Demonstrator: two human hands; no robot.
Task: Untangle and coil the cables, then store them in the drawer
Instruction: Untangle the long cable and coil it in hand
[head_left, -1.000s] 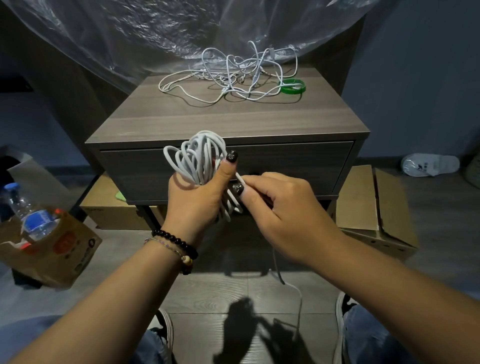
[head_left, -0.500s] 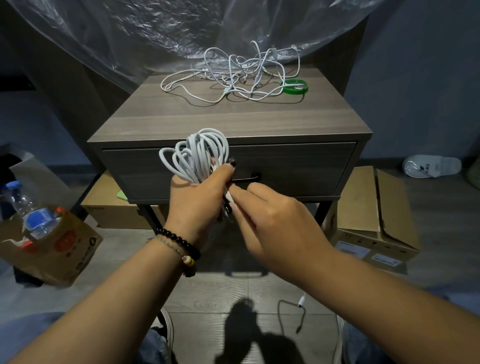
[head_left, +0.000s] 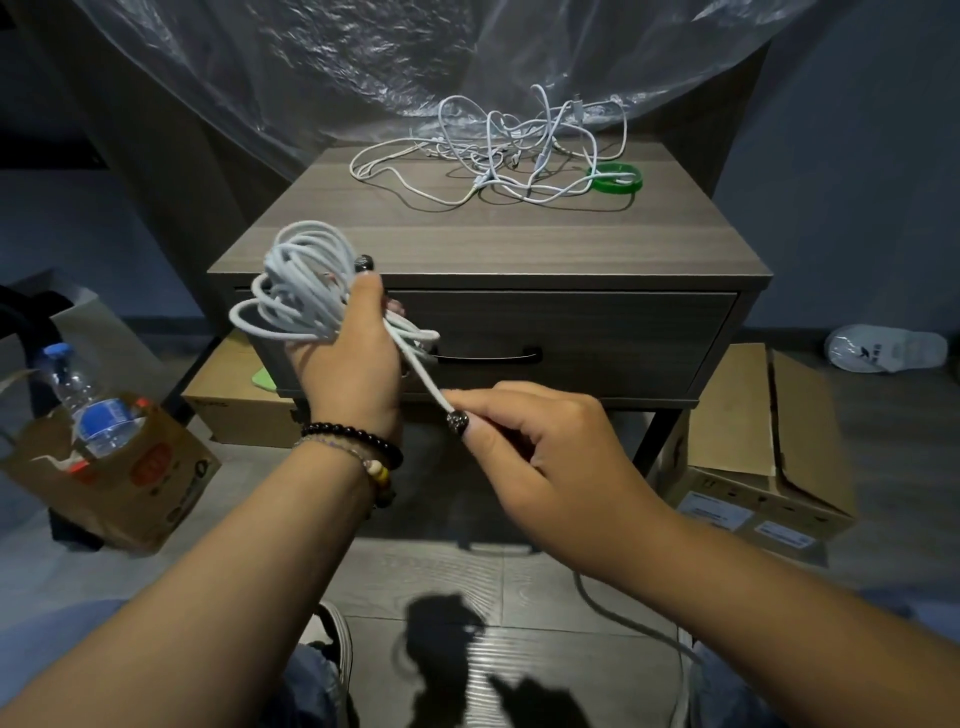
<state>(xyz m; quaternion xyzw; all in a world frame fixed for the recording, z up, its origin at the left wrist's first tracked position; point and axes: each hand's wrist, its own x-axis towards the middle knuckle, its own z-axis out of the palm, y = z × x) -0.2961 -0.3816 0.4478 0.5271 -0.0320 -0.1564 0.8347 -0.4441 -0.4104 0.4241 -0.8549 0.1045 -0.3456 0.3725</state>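
Fingers of left hand curled round coiled white cable, right hand pinching its loose strand

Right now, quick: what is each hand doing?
Left hand: grips the coiled white cable.
Right hand: pinches the loose end of that cable, pulled out from the coil.

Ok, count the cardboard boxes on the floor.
3: one under the nightstand's left side, one right of the nightstand, one open at far left holding a water bottle. Others may be hidden.
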